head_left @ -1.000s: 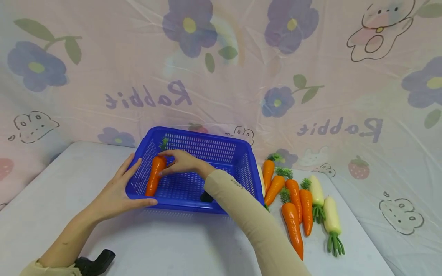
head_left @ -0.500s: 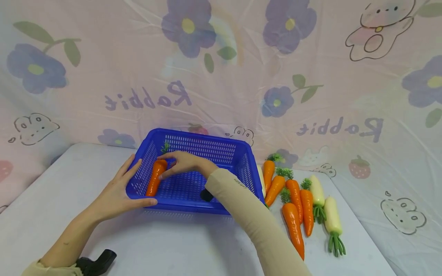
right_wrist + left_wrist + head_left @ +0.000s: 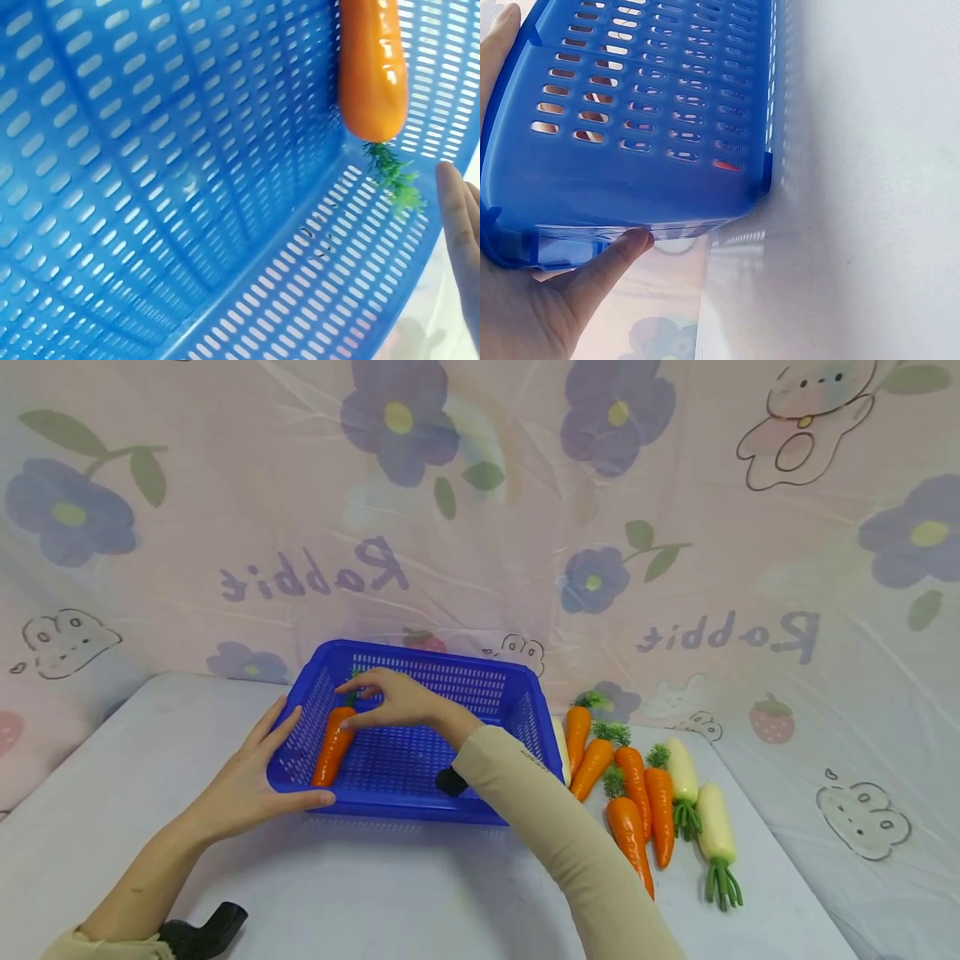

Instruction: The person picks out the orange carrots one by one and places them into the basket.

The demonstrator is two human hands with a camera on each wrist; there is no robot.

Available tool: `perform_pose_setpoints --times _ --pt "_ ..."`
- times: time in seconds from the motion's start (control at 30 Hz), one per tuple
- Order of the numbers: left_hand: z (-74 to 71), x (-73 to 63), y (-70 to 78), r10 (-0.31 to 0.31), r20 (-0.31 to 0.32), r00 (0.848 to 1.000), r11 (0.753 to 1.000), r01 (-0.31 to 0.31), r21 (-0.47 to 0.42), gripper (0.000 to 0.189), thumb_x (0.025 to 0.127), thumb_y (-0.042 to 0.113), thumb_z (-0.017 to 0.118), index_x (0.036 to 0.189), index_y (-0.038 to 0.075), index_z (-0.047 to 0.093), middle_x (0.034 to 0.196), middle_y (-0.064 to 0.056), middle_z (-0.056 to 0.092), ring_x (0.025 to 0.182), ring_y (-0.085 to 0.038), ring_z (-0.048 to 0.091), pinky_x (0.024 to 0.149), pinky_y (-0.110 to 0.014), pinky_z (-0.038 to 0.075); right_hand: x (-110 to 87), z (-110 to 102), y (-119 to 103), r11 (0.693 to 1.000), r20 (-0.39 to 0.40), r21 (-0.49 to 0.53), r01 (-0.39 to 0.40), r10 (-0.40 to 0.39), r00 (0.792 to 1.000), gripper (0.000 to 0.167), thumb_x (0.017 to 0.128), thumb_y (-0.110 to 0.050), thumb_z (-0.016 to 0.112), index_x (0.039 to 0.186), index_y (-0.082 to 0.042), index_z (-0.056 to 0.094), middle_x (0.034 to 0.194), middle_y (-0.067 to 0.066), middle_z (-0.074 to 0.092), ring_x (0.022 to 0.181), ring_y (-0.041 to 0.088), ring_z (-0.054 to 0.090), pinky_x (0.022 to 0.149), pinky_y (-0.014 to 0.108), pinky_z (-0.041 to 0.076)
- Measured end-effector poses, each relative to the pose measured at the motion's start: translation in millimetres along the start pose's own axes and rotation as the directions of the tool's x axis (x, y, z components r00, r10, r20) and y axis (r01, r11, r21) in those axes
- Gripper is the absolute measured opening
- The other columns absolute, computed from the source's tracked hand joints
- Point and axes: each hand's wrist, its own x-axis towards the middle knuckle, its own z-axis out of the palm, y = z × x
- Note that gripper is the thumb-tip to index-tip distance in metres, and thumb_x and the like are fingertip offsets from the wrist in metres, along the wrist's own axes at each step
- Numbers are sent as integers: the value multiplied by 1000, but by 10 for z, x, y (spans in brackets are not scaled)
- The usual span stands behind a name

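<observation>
A blue perforated basket (image 3: 397, 762) stands on the white table. One orange carrot (image 3: 333, 748) lies along its left end inside, its green top partly behind the right hand in the head view. My right hand (image 3: 401, 700) is over that top with thumb and fingers apart, holding nothing. In the right wrist view a gap shows between a finger (image 3: 459, 225) and the carrot's leafy tuft (image 3: 394, 178). Against the basket's front left corner rests my left hand (image 3: 238, 783), fingers straight along the left rim and thumb along the front. The left wrist view shows the thumb (image 3: 604, 277) touching the outer wall.
Right of the basket lie several orange carrots (image 3: 628, 835) and white radishes (image 3: 716, 827), one radish partly hidden by the basket. Black camera mounts sit at the left wrist (image 3: 213, 931) and right wrist (image 3: 452, 782). A printed curtain (image 3: 480, 527) hangs behind the table.
My right hand has let go of the carrot and lifted slightly, its fingers spreading. The carrot stays at the basket's left end. My left hand keeps its place on the corner.
</observation>
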Motion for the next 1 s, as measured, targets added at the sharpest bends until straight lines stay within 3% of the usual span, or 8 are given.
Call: perform_pose_setpoints --times 0.2,0.47,0.7,1.0 --pt "-1 4 8 -4 6 1000 1000 4 -5 113 73 45 79 155 9 11 162 -15 -6 136 -61 14 91 -83 24 -85 -79 -68 997 -61 56 45 -42 997 47 88 -29 69 131 -14 59 141 7 47 125 24 52 90 17 52" --pt "-7 -1 -5 -6 8 1000 1000 6 -2 112 73 45 79 155 8 11 161 -15 -7 136 -60 14 90 -83 25 -216 -231 -150 987 -165 100 124 -106 981 43 88 -22 70 128 -10 61 141 8 49 122 19 55 91 20 53" --pt "4 -2 -22 -11 10 1000 1000 11 -10 112 73 43 80 155 9 11 162 -13 -8 137 -60 11 91 -83 23 -355 -303 -237 969 -282 91 231 -198 939 41 87 -21 70 126 -9 63 143 9 48 122 22 53 93 28 54" --pt "11 8 -37 -5 9 1000 1000 5 -6 112 74 42 80 155 10 10 162 -13 -8 137 -59 10 91 -83 23 -557 -339 -312 958 -389 55 283 -240 889 36 88 -21 70 122 -10 66 142 4 49 114 15 56 93 19 50"
